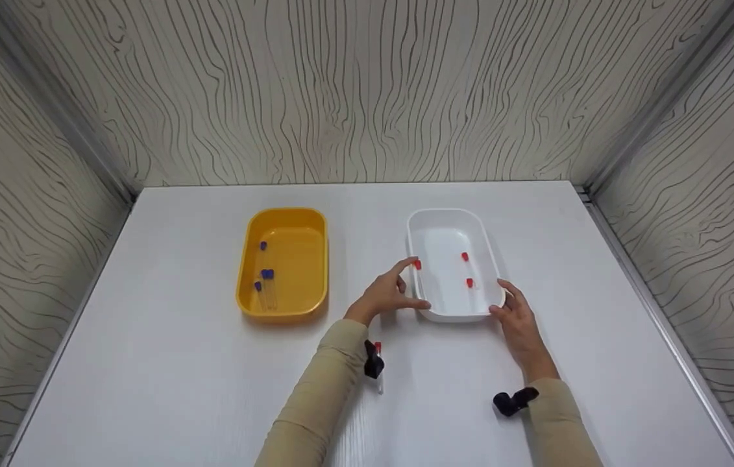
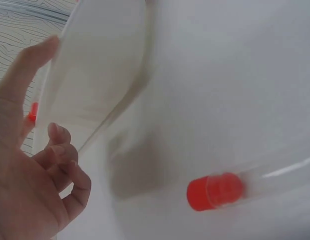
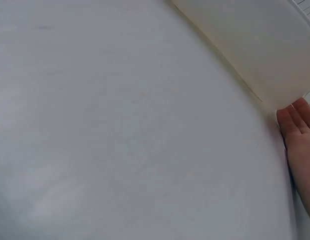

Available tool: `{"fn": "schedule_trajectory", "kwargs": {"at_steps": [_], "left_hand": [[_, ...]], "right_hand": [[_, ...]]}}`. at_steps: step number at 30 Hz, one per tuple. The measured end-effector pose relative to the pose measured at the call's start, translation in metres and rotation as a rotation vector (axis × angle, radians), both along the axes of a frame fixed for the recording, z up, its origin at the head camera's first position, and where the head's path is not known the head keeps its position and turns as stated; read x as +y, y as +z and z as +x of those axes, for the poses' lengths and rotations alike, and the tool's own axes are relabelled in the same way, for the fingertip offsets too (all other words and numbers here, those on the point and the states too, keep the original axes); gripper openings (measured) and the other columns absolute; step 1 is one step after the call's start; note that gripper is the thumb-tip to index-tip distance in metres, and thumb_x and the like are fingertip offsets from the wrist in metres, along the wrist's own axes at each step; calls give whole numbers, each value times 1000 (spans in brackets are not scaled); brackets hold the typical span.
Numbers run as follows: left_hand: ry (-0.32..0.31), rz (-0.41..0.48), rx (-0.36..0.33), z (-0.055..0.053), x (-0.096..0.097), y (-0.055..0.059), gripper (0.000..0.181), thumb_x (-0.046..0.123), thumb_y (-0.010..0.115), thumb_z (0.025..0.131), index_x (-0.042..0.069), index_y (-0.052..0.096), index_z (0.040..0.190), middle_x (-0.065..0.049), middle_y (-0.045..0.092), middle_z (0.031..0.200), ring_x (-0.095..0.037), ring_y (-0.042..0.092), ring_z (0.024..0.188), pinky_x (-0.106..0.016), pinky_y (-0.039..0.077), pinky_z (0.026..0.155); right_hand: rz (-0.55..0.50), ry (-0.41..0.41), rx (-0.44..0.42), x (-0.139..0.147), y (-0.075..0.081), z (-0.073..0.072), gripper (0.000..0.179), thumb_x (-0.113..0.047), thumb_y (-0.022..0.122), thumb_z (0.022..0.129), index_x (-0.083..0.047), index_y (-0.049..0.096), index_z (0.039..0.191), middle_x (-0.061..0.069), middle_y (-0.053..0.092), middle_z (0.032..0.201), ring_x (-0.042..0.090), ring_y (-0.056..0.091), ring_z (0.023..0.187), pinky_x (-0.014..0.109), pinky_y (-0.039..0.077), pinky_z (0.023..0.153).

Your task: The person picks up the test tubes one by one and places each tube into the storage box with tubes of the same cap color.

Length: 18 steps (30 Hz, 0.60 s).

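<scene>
My left hand [image 1: 387, 293] holds the left rim of a white tray [image 1: 454, 318], thumb and index finger spread along it. By that index fingertip is the red cap of a clear tube [image 1: 418, 265], lying against the tray's left wall; whether the finger touches it I cannot tell. The other left fingers curl loosely outside the tray [image 2: 70, 185]. My right hand [image 1: 521, 324] grips the tray's near right corner between thumb and fingers. Two more red-capped tubes [image 1: 470, 283] lie inside. Under my left wrist, another red-capped tube [image 2: 214, 191] rests on the table, partly hidden in the head view.
A yellow tray [image 1: 316, 305] stands to the left, with several blue-capped tubes [image 1: 268, 275] inside. The white table [image 1: 165, 376] is bounded by patterned panels [image 1: 341, 91] at the back and sides. Black wrist cameras [image 1: 513, 402] sit on both sleeves.
</scene>
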<state>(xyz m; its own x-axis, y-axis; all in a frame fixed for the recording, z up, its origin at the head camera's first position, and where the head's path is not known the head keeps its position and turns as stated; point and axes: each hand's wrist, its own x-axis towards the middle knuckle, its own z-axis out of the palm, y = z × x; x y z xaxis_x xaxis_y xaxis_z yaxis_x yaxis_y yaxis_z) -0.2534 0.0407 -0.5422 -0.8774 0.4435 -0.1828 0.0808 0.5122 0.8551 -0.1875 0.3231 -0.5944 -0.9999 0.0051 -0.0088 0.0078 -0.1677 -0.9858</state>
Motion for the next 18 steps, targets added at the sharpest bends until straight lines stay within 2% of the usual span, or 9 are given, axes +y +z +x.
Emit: {"fn": "schedule_trajectory", "kwargs": {"at_steps": [4, 12, 18], "left_hand": [[6, -3, -3, 1, 0, -1, 95, 37, 84, 71, 32, 31, 150, 3, 45, 82, -12, 41, 72, -23, 33, 62], [18, -15, 4, 8, -5, -1, 98, 42, 83, 71, 37, 26, 151, 3, 47, 82, -11, 41, 71, -21, 34, 61], [-4, -39, 48, 15, -12, -3, 92, 39, 82, 73, 33, 32, 150, -2, 55, 89, -11, 42, 71, -22, 35, 63]], "right_hand": [[-7, -4, -2, 0, 0, 0, 66, 5, 56, 91, 2, 21, 147, 17, 33, 147, 7, 51, 127, 12, 46, 98], [-6, 0, 0, 1, -1, 0, 68, 2, 58, 91, 2, 20, 148, 18, 30, 149, 6, 51, 126, 12, 46, 98], [1, 0, -26, 1, 0, 0, 68, 1, 57, 91, -2, 21, 149, 18, 27, 151, 7, 46, 129, 10, 44, 97]]}}
